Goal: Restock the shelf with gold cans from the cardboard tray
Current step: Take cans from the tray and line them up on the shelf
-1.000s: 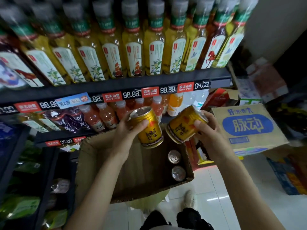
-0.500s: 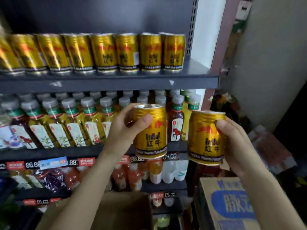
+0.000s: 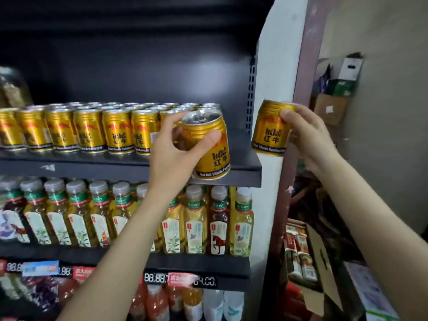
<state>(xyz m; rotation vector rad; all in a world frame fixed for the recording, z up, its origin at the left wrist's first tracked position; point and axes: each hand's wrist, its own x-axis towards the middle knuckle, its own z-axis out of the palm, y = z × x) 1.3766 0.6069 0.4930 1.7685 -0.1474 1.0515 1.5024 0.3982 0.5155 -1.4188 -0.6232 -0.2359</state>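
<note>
Dark shelf [image 3: 243, 156] ahead: raised left hand [image 3: 173, 154] grips a tilted gold can [image 3: 208, 147], right hand [image 3: 308, 137] another can [image 3: 269, 128].

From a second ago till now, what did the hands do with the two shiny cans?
Both hands lifted their gold cans up from over the cardboard tray to the top shelf. The left hand now tilts its can at the shelf's front edge, beside the row of cans. The right hand holds its can just past the shelf's end. Nothing was let go: each hand kept its grip on the same can.
</note>
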